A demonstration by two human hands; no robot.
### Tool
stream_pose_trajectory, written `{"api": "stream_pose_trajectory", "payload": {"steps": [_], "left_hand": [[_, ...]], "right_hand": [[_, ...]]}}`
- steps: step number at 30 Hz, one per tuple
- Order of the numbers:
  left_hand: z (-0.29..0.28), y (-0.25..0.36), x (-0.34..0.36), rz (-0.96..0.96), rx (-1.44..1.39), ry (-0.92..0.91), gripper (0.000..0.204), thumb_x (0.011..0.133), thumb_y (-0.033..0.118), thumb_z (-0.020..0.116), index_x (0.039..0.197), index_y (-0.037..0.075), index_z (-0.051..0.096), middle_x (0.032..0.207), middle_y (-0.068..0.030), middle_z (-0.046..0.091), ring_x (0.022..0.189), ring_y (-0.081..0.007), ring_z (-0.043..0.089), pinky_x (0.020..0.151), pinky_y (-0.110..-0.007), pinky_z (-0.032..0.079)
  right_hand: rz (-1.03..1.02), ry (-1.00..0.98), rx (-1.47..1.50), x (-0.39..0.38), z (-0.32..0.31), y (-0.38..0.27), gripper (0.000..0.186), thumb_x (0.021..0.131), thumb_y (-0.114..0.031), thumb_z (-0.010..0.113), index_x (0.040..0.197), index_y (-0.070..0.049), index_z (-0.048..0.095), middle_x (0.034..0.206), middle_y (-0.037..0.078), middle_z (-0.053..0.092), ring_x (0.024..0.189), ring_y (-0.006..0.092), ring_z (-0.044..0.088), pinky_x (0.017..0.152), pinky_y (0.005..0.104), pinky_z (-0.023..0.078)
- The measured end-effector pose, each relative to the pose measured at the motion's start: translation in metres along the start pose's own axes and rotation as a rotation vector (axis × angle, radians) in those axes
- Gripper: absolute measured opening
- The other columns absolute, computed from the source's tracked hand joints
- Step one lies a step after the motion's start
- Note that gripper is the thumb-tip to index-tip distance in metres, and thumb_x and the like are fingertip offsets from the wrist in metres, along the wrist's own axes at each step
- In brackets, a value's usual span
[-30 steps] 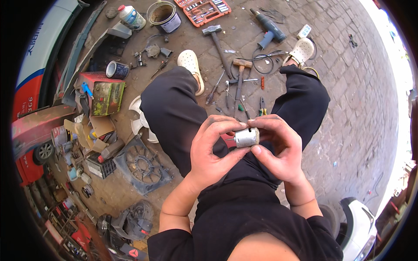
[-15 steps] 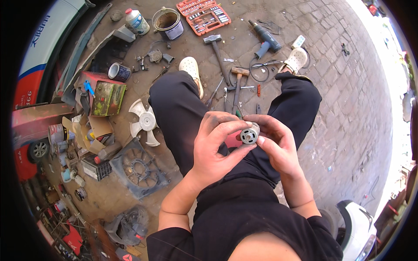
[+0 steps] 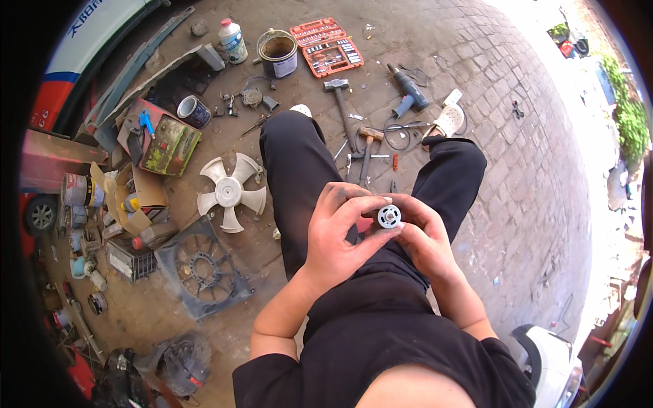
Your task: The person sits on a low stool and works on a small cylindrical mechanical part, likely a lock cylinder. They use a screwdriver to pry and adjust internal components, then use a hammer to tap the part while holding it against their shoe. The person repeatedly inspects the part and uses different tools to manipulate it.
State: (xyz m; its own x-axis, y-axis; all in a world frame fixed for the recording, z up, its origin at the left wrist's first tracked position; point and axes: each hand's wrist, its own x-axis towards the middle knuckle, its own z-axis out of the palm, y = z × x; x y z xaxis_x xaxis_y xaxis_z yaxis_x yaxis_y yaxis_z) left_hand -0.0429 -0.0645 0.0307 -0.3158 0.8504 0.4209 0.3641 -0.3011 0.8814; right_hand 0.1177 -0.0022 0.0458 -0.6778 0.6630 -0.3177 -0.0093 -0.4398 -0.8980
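Observation:
Between my two hands, over my lap, is a small round electric motor (image 3: pixel 389 217). Its slotted end, with a shaft at the centre, faces up. My left hand (image 3: pixel 343 228) pinches it from the left with thumb and fingertips. From the other side my right hand (image 3: pixel 423 234) grips it, thumb near the lower rim and fingers curled behind. The motor's body is mostly covered by my fingers. Something red shows partly behind the left fingers; I cannot tell what it is.
On the ground ahead lie a hammer (image 3: pixel 342 109), a wooden-headed mallet (image 3: pixel 368 153), a heat gun (image 3: pixel 411 88) and an orange socket set (image 3: pixel 333 54). To the left are a white fan blade (image 3: pixel 229 193), a black fan shroud (image 3: pixel 204 268), a cardboard box (image 3: pixel 146 188) and a paint bucket (image 3: pixel 278 66).
My view has shifted, so the ground things sit differently. The motor's end face has tilted more squarely upward, and my right hand has closed in slightly. My left knee now covers most of the left shoe.

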Motion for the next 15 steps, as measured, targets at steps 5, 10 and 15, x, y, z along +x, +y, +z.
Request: {"api": "stream_pose_trajectory", "payload": {"steps": [5,10,15], "left_hand": [[-0.010,0.000,-0.009,0.019,-0.021,0.024,0.036,0.065,0.008,0.082,0.098,0.006,0.067,0.091,-0.0066,0.061,0.086,-0.0234,0.057,0.074,-0.034,0.048],[-0.020,-0.002,-0.013,0.031,-0.018,0.044,0.037,0.065,0.007,0.081,0.099,0.006,0.065,0.092,-0.0070,0.061,0.087,-0.0248,0.057,0.075,-0.035,0.047],[-0.019,-0.012,-0.012,-0.032,0.008,0.032,0.040,0.063,0.004,0.079,0.101,0.005,0.066,0.095,-0.0081,0.063,0.092,-0.0230,0.059,0.079,-0.032,0.048]], "right_hand": [[-0.079,0.018,-0.104,-0.006,0.013,0.003,0.039,0.091,-0.010,0.054,0.129,0.001,0.050,0.112,0.006,0.062,0.099,0.0096,0.058,0.078,0.0228,0.048],[-0.189,0.042,-0.220,-0.005,0.025,0.001,0.040,0.090,-0.001,0.053,0.129,0.005,0.047,0.115,0.009,0.059,0.103,0.0112,0.057,0.085,0.0257,0.048],[-0.195,0.048,-0.214,0.008,0.023,0.004,0.041,0.088,0.006,0.051,0.129,0.006,0.046,0.120,0.011,0.057,0.110,0.0146,0.056,0.094,0.0288,0.046]]}}
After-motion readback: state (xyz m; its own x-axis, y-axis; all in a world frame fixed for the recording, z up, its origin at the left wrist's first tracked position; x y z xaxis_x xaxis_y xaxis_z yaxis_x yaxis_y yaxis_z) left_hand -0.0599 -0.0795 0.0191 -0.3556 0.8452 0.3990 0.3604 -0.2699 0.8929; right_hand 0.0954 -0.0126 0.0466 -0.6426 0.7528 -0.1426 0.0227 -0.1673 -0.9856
